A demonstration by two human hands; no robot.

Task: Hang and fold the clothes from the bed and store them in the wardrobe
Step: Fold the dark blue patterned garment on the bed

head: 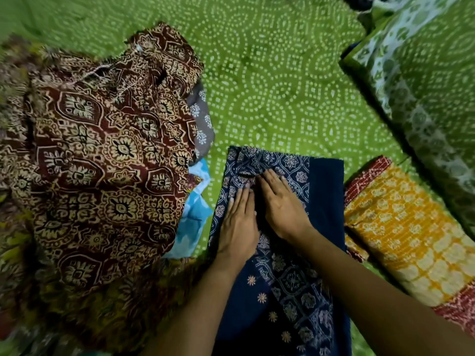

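A navy blue garment (325,191) with a pale block print lies partly folded on the bed in front of me. My left hand (237,227) presses flat on its left half, fingers straight. My right hand (281,204) lies flat beside it, palm down on the printed fold, fingertips pointing up-left. Both hands rest side by side, almost touching. A large maroon and cream printed garment (102,160) lies loosely heaped to the left.
A folded yellow and red garment (408,229) lies to the right. A green and white printed pillow (421,80) sits at the upper right. A light blue cloth (195,214) and a grey cloth (204,119) peek from under the maroon heap. Green dotted bedsheet (270,73) lies beyond.
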